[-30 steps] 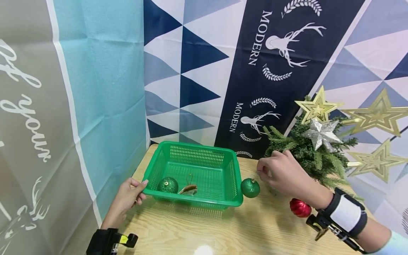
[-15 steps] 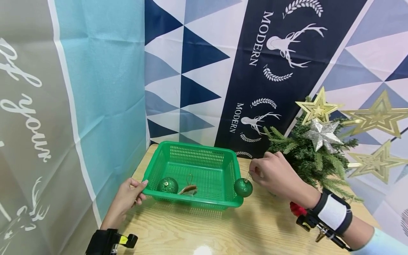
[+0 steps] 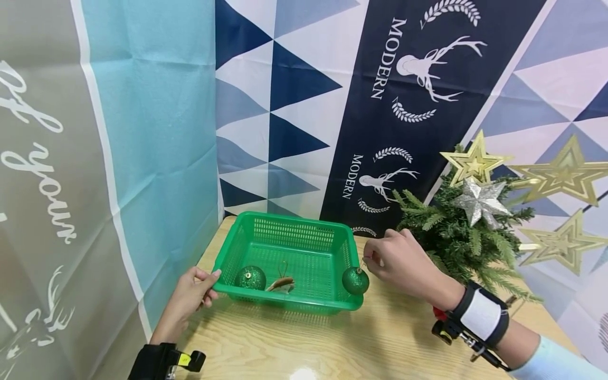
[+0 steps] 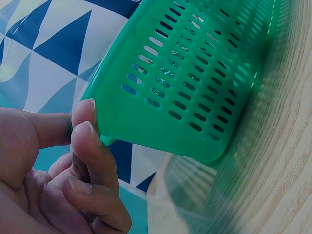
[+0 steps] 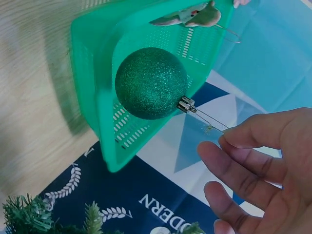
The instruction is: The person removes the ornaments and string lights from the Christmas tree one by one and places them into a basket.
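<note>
Green and glittery, the bauble [image 3: 355, 281] hangs left of the right hand [image 3: 401, 261], whose fingers pinch its wire loop [image 5: 211, 118], at the right rim of the basket [image 3: 285, 301] the left hand [image 3: 191, 293] grips.

A green basket [image 3: 296, 232] is sitting near the far left corner of the table [image 3: 256, 343]; a silver-capped, glittery green ball [image 3: 355, 281] is hanging at the basket's front right.

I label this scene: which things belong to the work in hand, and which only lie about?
Likely in use:
glittery green ball, hanging from right hand
green perforated plastic basket, held by left hand

Seemingly just nearby:
green artificial tree
red ornament, mostly hidden
</note>
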`<move>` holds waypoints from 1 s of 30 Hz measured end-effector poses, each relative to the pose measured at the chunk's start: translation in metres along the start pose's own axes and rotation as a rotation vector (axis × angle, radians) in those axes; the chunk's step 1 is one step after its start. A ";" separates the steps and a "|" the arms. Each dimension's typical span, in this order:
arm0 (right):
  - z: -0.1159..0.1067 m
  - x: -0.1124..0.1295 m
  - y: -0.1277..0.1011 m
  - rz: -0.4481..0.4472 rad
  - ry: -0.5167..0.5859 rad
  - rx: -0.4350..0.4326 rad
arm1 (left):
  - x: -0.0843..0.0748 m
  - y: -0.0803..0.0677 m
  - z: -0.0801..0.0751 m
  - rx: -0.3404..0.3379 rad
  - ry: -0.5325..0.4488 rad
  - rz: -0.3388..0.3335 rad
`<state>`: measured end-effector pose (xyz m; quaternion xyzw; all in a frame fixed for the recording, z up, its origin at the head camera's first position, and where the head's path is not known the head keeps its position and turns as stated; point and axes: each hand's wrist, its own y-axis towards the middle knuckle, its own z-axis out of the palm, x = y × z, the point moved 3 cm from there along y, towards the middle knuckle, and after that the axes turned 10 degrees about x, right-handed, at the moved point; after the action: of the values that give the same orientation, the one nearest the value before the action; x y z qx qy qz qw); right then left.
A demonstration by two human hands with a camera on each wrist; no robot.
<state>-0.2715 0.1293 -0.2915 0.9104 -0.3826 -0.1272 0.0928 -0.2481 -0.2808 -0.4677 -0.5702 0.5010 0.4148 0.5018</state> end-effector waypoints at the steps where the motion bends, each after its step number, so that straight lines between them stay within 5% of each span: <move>1: 0.001 0.000 0.000 -0.001 0.000 0.000 | 0.000 0.000 0.000 0.000 -0.002 0.000; 30: 0.024 0.007 0.004 -0.049 0.044 0.030 | 0.001 0.000 0.000 0.002 0.007 0.007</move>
<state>-0.2763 0.1198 -0.3145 0.9233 -0.3601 -0.1037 0.0842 -0.2483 -0.2813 -0.4685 -0.5696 0.5051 0.4140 0.4990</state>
